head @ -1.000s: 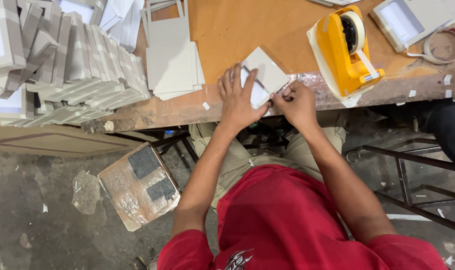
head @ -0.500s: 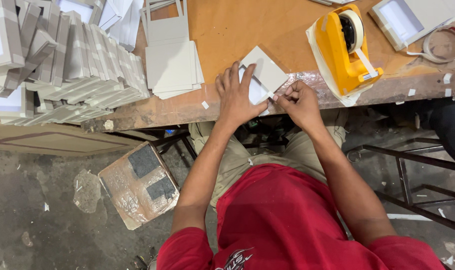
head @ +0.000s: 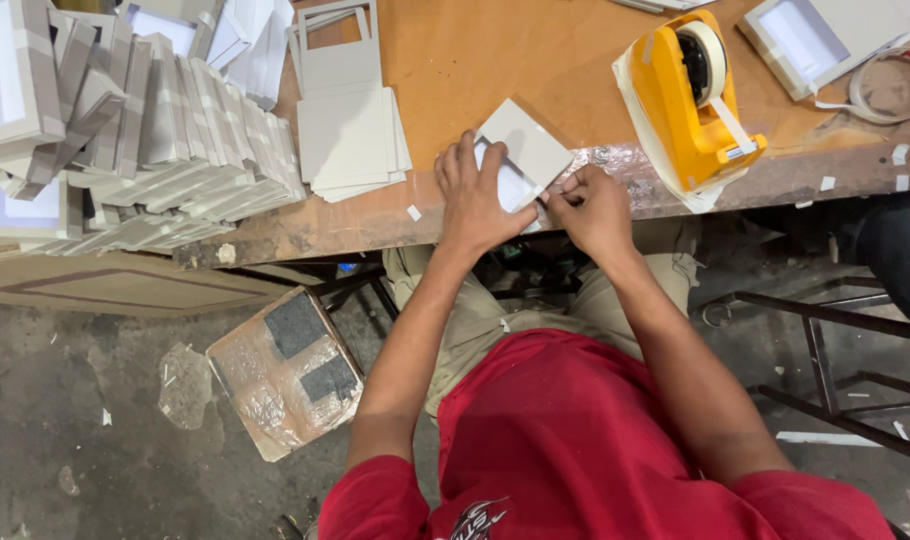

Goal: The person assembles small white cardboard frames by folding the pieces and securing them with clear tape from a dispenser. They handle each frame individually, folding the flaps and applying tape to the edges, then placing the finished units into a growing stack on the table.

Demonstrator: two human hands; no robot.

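My left hand [head: 472, 195] lies flat on the small grey box [head: 520, 160], fingers spread and pressing down on its near half, not curled round it. My right hand [head: 593, 205] sits just beside it at 3 o'clock, fingers bent and pinched at the box's near corner; I cannot tell whether they grip the card itself or a bit of tape there. The box rests on the brown table [head: 495, 60] at its near edge, turned cornerwise so 1 corner points to 12 o'clock, its pale inside partly showing between my hands.

At 9 o'clock from the box, close by, lies a stack [head: 350, 140] of flat grey card sheets, with a card frame [head: 335, 45] beyond it at 11 o'clock. Farther out at 9 o'clock, well apart, stands a long row [head: 175, 140] of finished grey boxes leaning on one another. At 2 o'clock from my right hand sits the yellow tape dispenser [head: 690, 95], near but not touching. At 1 o'clock, by the far table corner, lie another open box [head: 825, 35] and a tape ring [head: 890, 85]. Below the table at 7 o'clock, a plastic-wrapped stool [head: 285, 370] stands on the floor.
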